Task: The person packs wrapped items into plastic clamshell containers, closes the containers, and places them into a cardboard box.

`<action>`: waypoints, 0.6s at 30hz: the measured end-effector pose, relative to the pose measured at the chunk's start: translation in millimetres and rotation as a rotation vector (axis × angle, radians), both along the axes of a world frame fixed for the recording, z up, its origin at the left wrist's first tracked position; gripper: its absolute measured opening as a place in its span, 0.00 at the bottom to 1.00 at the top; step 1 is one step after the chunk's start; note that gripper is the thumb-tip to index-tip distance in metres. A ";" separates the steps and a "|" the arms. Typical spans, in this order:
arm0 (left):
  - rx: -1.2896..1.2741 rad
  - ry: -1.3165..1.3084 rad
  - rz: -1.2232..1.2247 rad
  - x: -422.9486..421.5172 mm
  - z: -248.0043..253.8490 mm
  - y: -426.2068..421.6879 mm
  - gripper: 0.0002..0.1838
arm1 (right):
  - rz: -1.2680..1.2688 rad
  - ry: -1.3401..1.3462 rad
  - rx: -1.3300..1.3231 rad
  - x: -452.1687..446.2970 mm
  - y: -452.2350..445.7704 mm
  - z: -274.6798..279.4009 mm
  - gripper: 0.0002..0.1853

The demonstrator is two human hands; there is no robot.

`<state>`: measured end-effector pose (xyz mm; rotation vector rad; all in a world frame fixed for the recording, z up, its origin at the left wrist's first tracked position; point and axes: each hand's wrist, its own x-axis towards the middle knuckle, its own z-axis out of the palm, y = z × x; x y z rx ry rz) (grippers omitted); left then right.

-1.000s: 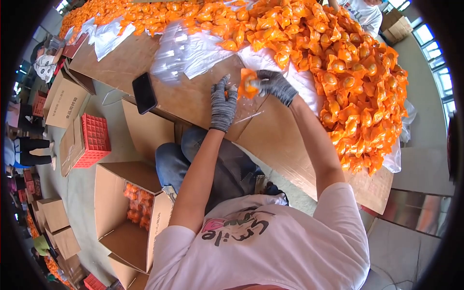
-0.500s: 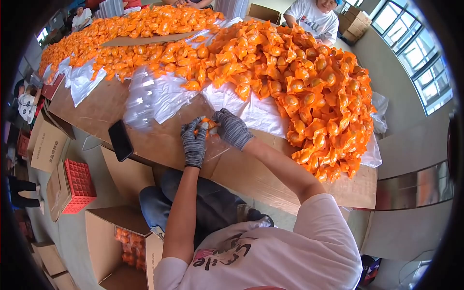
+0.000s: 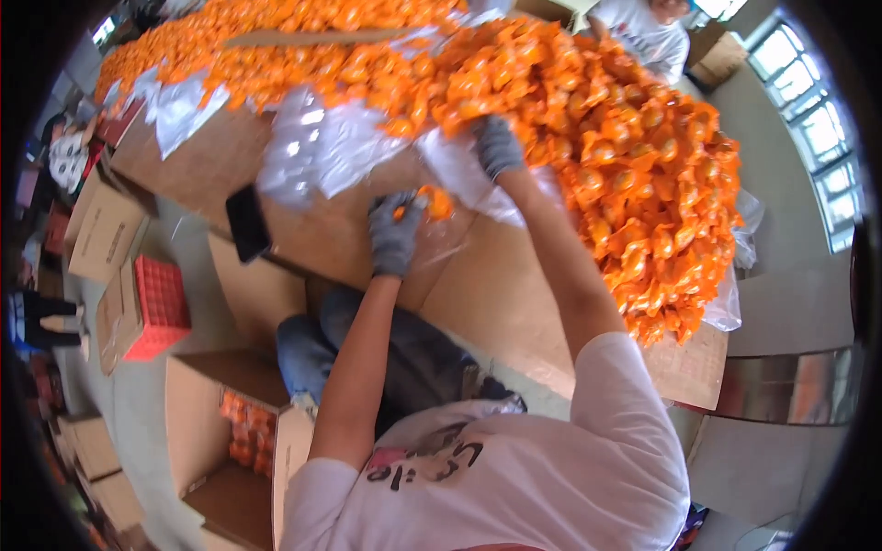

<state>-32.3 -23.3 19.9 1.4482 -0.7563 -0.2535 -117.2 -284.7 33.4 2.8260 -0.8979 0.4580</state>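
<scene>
My left hand, in a grey knit glove, is closed low over the table, with a bit of orange wrap showing between its fingers. Just right of it, an orange-wrapped round piece lies on clear plastic. My right hand, gloved alike, reaches to the near edge of a big pile of orange-wrapped round pieces. Its fingertips are blurred and partly lost against the pile, so its grip is unclear. What is inside the wraps cannot be made out.
Stacked clear plastic trays and a black phone lie to the left on the table. An open carton holding orange pieces stands below, near a red crate. Across the pile is another person.
My right hand has left the clear plastic and moved away and right to the pile. My left hand stays near the plastic. The whole view has shifted somewhat.
</scene>
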 end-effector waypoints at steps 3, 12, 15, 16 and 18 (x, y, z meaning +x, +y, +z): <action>0.048 -0.140 0.035 3.3 3.1 0.3 0.09 | -0.231 -0.408 0.055 5.6 18.6 27.2 0.11; 0.041 -0.023 0.040 -3.8 19.6 6.8 0.12 | -0.370 0.084 0.309 -12.8 3.7 68.8 0.27; 0.044 -0.050 0.030 0.1 12.2 4.9 0.12 | -0.194 -0.178 0.198 -41.9 11.9 56.0 0.21; 0.052 -0.074 0.024 0.8 9.0 5.2 0.13 | -0.195 -0.574 0.645 -51.4 22.0 52.6 0.19; 0.076 -0.045 -0.006 0.2 11.3 8.1 0.13 | -0.192 -1.092 1.122 -69.5 49.8 49.5 0.15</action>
